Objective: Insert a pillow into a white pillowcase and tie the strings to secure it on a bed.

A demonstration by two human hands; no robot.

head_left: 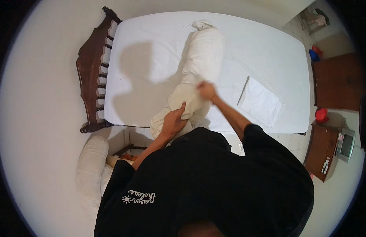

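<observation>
We can't tell either grip: R hand (206, 91) blurred; L hand (174, 123) thumb extended, fingers hidden; wrinkled, cyl. wht bolster (205, 53).

White lettering (145, 196) in a rounded, handwritten style stands on the person's black shirt (214, 177), left of centre in the frame's lower part: two short lines, upside down, with a small white sun emblem (127, 199) beside them.

We have our left hand (175, 121) on the bolster (206, 51), our right hand (206, 91) blurred beyond it; a folded cloth (260, 100) lies rightward on the bed (270, 51).
</observation>
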